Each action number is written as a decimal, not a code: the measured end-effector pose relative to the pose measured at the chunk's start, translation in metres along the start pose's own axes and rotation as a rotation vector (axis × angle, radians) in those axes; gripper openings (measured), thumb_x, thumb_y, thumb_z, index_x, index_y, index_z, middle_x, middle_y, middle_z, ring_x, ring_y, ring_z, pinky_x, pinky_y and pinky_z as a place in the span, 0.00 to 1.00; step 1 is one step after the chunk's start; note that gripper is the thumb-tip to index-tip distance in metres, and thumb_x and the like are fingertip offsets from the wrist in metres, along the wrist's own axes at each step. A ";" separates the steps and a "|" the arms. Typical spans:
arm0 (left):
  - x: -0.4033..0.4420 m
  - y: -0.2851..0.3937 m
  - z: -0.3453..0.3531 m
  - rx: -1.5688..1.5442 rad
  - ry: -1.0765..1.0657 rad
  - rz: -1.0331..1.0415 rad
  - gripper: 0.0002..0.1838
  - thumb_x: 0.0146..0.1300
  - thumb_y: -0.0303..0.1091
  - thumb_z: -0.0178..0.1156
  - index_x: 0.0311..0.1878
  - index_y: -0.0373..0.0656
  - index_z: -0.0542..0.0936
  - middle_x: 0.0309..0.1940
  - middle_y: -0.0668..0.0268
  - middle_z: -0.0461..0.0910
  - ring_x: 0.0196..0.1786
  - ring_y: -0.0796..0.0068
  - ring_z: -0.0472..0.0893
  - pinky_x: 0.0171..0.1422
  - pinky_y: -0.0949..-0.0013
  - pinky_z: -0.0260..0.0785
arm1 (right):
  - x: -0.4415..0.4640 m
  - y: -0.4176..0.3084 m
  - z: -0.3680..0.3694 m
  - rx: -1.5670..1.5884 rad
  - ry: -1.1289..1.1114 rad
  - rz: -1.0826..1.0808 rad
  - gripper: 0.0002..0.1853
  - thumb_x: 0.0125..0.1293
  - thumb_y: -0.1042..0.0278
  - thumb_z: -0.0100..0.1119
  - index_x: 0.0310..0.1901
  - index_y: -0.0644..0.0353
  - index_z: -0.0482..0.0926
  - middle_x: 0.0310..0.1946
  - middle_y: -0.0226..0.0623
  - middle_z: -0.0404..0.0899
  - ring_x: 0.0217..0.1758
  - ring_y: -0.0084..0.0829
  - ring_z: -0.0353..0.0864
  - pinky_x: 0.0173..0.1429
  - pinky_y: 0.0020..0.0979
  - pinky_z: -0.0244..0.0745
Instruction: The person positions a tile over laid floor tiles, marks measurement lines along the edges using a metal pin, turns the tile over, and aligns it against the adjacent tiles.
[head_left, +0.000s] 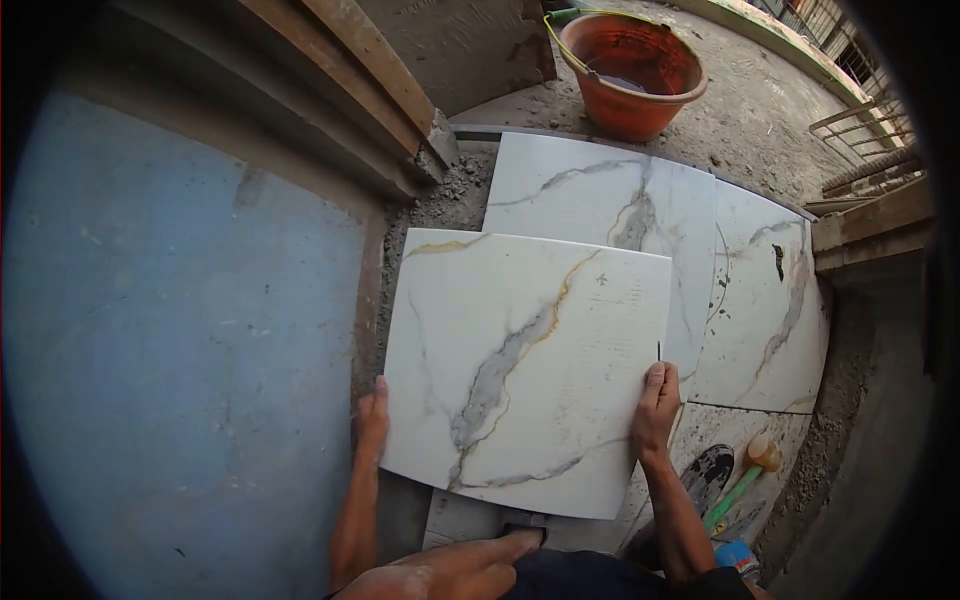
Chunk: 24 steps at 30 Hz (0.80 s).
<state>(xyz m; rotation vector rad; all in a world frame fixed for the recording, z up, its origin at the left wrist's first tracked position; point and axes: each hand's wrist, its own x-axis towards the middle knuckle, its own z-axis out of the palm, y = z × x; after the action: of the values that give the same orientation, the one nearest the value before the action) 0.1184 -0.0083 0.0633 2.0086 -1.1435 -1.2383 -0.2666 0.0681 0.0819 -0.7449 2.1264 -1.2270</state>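
Observation:
A white marble-look floor tile (540, 370) with grey and gold veins is held up in front of me by its two side edges. My left hand (373, 422) is closed on the left edge, thumb up. On the right edge my right hand (657, 410) grips the tile, and a thin dark stick like a pencil (659, 351) pokes up from its fingers. Beyond and partly behind the held tile lies another veined tile (570, 165), with a third tile (765, 300) to its right. The fingers behind the held tile are hidden.
An orange bucket (640, 110) with a yellow handle stands beyond the tiles. A mallet (735, 495) with a green handle lies at lower right, near a dark shoe (708, 475) and a blue object (735, 556). A blue wall (190, 350) and wooden door frame (365, 75) border the left.

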 end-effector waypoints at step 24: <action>0.079 0.001 0.012 0.401 0.472 0.398 0.28 0.68 0.50 0.45 0.36 0.28 0.78 0.32 0.42 0.78 0.37 0.44 0.78 0.41 0.58 0.69 | 0.046 -0.014 0.083 0.024 -0.010 -0.106 0.17 0.72 0.58 0.37 0.34 0.65 0.67 0.21 0.34 0.66 0.26 0.24 0.62 0.32 0.29 0.63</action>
<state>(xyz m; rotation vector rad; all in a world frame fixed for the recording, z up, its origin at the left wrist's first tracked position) 0.1255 -0.0764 0.0230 2.0488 -1.5216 -0.3281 -0.2372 -0.0178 0.0502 -0.8608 2.0843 -1.2984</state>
